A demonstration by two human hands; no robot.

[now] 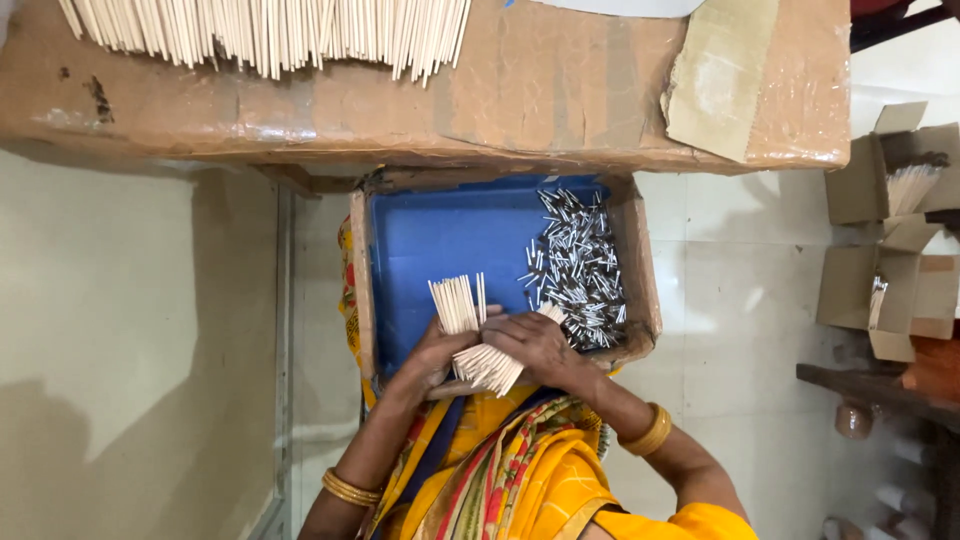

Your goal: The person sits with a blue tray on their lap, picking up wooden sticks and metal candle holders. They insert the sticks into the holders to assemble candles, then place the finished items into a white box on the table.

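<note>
— Both hands, over the near edge of the blue-lined tray (pixel 440 240): what are they gripping?
— Left hand (pixel 435 352) is closed round upright pale sticks (pixel 458 303); right hand (pixel 535 340) clamps a second bundle (pixel 490 368), lying tilted.
— And the small metal tubes (pixel 578 268)?
— Heaped in that tray's right half, just beyond the right hand.

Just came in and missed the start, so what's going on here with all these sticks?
A person holds a bundle of thin pale sticks in both hands, left hand and right hand, over a blue-lined cardboard tray on their lap. A heap of small silvery metal pieces lies in the tray's right side. More sticks are spread on the brown cardboard surface above.
</note>
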